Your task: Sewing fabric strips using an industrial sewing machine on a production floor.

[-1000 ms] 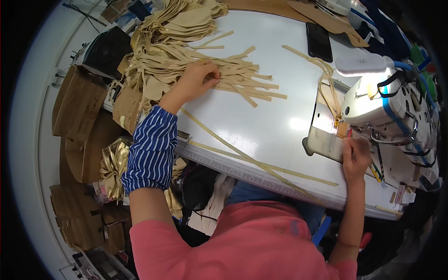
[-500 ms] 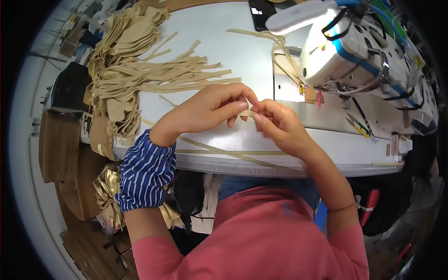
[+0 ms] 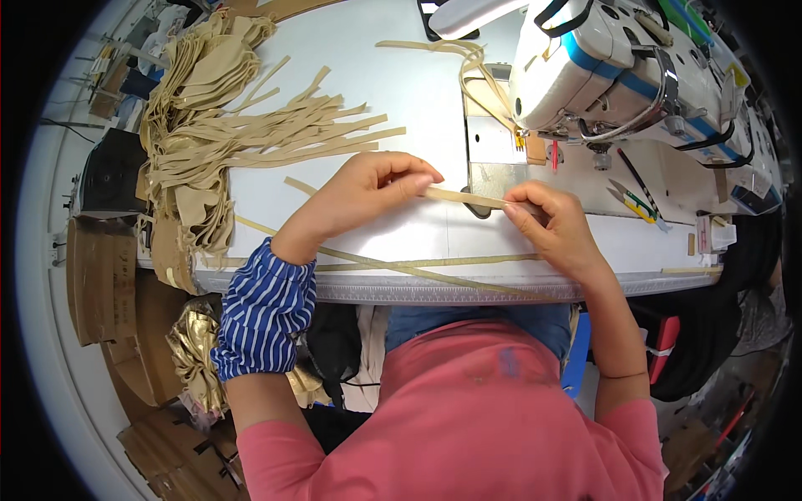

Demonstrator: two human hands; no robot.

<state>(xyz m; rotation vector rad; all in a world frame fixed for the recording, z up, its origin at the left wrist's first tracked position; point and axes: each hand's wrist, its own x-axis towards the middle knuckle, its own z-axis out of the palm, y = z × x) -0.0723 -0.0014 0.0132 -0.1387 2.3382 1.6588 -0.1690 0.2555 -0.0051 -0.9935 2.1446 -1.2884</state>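
Between my hands a short tan fabric strip [image 3: 464,196] is stretched across, level with the metal plate of the white sewing machine [image 3: 568,79]. My left hand [image 3: 355,196] grips its left end between thumb and curled fingers. My right hand [image 3: 551,230] pinches the other end with thumb and forefinger. Left of them lies a heap of tan cloth pieces with long loose ties [image 3: 209,142]. Long narrow strips [image 3: 418,271] cross on the white table [image 3: 351,67] below my hands, and looped straps [image 3: 480,75] run to the machine's needle area.
A clear ruler [image 3: 443,290] lines the table's front edge. Scissors [image 3: 631,204] and pen-like tools lie right of the machine plate. Cardboard boxes [image 3: 100,275] and shiny gold cloth [image 3: 196,359] are at the left, below table level. A dark phone is partly visible at the top.
My left hand left the cloth heap and my right hand left the machine. They met with a strip, then moved apart, drawing it straight. The view has also shifted.
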